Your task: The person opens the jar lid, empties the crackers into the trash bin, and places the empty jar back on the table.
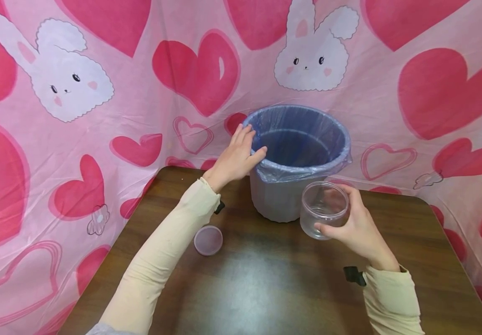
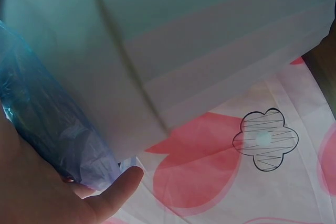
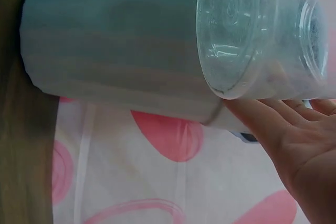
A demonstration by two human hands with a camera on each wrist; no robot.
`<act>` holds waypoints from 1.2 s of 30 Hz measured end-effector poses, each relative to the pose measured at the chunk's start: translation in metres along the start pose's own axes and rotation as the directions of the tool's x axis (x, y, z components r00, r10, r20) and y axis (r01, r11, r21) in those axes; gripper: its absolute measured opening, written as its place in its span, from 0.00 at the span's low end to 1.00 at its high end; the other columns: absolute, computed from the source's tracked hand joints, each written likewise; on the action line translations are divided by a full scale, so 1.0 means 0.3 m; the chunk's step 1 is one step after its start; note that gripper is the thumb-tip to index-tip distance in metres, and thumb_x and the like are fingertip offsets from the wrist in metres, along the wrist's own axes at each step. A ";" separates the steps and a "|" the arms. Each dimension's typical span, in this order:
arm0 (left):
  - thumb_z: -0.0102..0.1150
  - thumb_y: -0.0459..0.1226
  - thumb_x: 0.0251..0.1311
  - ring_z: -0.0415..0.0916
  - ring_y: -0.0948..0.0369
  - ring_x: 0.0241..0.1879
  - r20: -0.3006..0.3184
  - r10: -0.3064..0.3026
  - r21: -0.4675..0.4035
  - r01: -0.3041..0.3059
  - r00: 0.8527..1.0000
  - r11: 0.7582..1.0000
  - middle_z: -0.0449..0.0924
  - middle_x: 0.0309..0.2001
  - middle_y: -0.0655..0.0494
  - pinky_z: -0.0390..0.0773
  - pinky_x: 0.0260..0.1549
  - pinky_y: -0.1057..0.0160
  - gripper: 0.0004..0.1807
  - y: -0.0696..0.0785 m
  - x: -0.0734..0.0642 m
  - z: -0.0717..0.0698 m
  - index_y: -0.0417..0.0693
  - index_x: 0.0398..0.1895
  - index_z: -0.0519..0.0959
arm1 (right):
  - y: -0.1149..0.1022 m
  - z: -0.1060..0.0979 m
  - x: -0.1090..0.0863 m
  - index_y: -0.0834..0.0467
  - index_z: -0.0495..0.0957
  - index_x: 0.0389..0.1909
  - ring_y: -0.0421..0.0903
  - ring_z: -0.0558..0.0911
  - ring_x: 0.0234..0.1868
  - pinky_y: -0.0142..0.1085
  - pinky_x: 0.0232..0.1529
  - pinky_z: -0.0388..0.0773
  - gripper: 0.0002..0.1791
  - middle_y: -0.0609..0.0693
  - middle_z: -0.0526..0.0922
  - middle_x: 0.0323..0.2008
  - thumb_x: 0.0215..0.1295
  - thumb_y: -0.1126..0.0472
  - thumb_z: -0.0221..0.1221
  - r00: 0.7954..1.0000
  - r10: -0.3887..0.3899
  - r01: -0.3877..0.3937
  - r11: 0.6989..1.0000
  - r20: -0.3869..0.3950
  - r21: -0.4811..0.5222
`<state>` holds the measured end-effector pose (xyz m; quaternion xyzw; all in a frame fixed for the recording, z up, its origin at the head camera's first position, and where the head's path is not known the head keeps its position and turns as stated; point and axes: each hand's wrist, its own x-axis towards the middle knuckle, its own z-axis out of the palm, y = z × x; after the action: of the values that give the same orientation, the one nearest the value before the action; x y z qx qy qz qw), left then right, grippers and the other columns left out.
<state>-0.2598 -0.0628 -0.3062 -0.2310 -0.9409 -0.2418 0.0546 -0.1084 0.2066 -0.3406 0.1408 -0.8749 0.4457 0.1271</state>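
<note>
A clear round plastic jar (image 1: 322, 211), without a lid, is tilted slightly in my right hand (image 1: 360, 228), thumb on the near side and fingers behind. It looks see-through and empty, just in front of the bin's right side. My left hand (image 1: 237, 156) rests on the left rim of a pale trash bin (image 1: 276, 200), fingers fairly straight, thumb toward the opening. A thin blue bag (image 1: 293, 172) lines the bin and folds over its rim. In the left wrist view the thumb lies beside the bag (image 2: 47, 124). A round translucent lid (image 1: 208, 240) lies flat below my left forearm.
The dark wooden table (image 1: 241, 298) carries the bin near its back edge. Behind and along both sides hangs a pink cloth (image 1: 140, 102) printed with hearts and rabbits. Dark wrist straps (image 1: 354, 275) show at both cuffs.
</note>
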 end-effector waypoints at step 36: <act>0.36 0.60 0.58 0.28 0.58 0.70 -0.016 0.000 -0.002 0.000 1.000 1.000 0.41 0.70 0.53 0.52 0.64 0.55 0.41 -0.004 0.006 0.008 0.43 0.67 0.51 | 0.151 0.175 -0.037 0.54 0.57 0.55 0.42 0.73 0.53 0.21 0.50 0.63 0.49 0.49 0.74 0.50 0.30 0.50 0.74 0.994 0.022 -0.031 0.997 0.111 0.077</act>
<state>-0.2620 -0.0619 -0.3085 -0.2289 -0.9402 -0.2447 0.0617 -0.1195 0.1908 -0.4082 0.1582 -0.8642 0.4729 0.0672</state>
